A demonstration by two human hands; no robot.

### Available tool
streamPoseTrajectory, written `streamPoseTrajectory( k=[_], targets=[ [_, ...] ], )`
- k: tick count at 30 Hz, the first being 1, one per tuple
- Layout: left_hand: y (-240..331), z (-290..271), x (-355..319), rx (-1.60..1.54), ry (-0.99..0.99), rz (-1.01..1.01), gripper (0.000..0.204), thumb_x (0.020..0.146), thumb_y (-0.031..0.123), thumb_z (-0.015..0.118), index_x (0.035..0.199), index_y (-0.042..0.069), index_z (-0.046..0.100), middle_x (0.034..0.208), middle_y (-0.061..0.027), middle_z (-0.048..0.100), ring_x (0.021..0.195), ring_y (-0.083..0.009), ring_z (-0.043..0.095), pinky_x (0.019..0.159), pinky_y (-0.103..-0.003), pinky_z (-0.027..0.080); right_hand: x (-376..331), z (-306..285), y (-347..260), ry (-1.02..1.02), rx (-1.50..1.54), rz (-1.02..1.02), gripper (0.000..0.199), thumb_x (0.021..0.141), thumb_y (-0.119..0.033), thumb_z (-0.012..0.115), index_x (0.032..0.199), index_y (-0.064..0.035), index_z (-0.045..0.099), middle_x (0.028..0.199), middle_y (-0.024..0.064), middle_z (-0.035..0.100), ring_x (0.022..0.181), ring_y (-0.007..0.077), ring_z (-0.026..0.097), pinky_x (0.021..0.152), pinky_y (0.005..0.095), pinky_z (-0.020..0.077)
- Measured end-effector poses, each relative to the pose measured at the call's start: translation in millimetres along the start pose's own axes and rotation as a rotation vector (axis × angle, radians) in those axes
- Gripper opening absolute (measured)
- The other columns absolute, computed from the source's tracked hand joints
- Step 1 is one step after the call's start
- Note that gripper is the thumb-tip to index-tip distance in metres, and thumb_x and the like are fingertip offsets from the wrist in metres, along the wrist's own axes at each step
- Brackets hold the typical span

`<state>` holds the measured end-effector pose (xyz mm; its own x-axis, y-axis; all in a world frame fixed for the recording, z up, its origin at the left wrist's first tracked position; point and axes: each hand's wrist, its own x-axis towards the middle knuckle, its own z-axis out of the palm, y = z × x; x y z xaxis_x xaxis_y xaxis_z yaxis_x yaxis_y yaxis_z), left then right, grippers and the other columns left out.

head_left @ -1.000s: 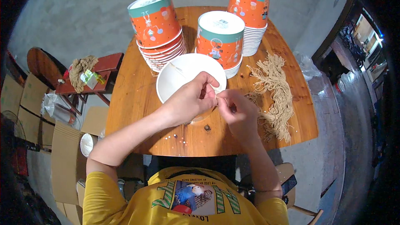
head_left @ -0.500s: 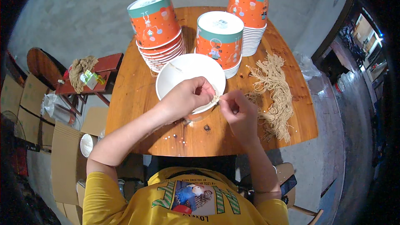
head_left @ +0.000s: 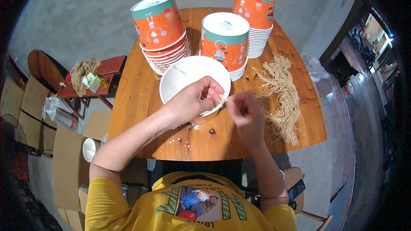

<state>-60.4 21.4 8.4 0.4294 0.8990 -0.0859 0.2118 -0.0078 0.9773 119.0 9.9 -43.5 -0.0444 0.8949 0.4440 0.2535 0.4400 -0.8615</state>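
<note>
On wooden table (head_left: 137,102), white bowl (head_left: 184,77) holding one string (head_left: 182,72).

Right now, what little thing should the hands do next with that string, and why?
Probably pull the string snug at the white bowl's rim. The left hand and right hand both pinch it there, and it looks short and loose between them.

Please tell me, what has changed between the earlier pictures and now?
Very little. The left hand and right hand shifted slightly but still pinch the beige string at the rim of the white paper bucket. The three stacks of orange buckets and the pile of strings stayed in place.
</note>
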Motion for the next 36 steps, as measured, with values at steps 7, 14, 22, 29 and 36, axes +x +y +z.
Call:
streamPoseTrajectory(
  k=[7, 14, 22, 29, 36],
  targets=[
    [-2.3, -1.5, 1.1, -0.034, 0.038, -0.084, 0.015, 0.089, 0.011, 0.057, 0.101, 0.004, 0.054, 0.087, 0.0005, 0.054, 0.080, -0.0066, 0.050, 0.074, -0.022, 0.043, 0.1, 1.5, -0.8, -0.014, 0.084, 0.018, 0.009, 0.083, 0.002, 0.062, 0.083, -0.0049, 0.056, 0.061, -0.0079, 0.043, 0.056, -0.0004, 0.036, 0.049, 0.0182, 0.0277],
    [-5.7, -2.7, 1.1, 0.091, -0.009, -0.062, 0.018, 0.091, 0.022, 0.058, 0.094, 0.004, 0.057, 0.081, 0.0030, 0.055, 0.074, -0.0059, 0.049, 0.069, -0.020, 0.041, -0.4, 0.1, -5.1, -0.049, -0.033, -0.069, 0.010, 0.080, -0.002, 0.064, 0.084, -0.0071, 0.056, 0.058, -0.0011, 0.049, 0.052, 0.0062, 0.046, 0.048, 0.0246, 0.0385],
    [1.3, -7.2, 2.8, -0.169, 0.000, -0.134, 0.016, 0.089, 0.015, 0.059, 0.093, 0.000, 0.060, 0.077, 0.0006, 0.056, 0.069, -0.0062, 0.049, 0.065, -0.021, 0.042, -1.5, 0.4, -6.5, 0.009, 0.045, 0.022, 0.012, 0.080, -0.001, 0.064, 0.087, -0.0071, 0.057, 0.059, -0.0007, 0.050, 0.052, 0.0059, 0.046, 0.048, 0.0245, 0.0387],
    [2.0, -6.7, 1.1, -0.106, 0.032, -0.099, 0.015, 0.090, 0.015, 0.058, 0.092, 0.000, 0.060, 0.077, -0.0004, 0.056, 0.071, -0.0067, 0.049, 0.066, -0.021, 0.042, 2.7, 1.5, -10.5, -0.141, 0.027, 0.034, 0.009, 0.081, -0.005, 0.064, 0.085, -0.0052, 0.056, 0.056, -0.0006, 0.045, 0.052, 0.0061, 0.044, 0.048, 0.0251, 0.0366],
    [7.0, -11.8, 1.5, 0.230, 0.028, 0.046, 0.018, 0.092, 0.021, 0.058, 0.092, 0.003, 0.056, 0.079, 0.0018, 0.057, 0.072, -0.0065, 0.051, 0.067, -0.021, 0.042, 3.5, 2.5, -10.5, -0.145, 0.049, 0.042, 0.008, 0.082, -0.005, 0.063, 0.083, -0.0044, 0.055, 0.057, -0.0013, 0.044, 0.052, 0.0055, 0.042, 0.048, 0.0243, 0.0361]
  ],
)
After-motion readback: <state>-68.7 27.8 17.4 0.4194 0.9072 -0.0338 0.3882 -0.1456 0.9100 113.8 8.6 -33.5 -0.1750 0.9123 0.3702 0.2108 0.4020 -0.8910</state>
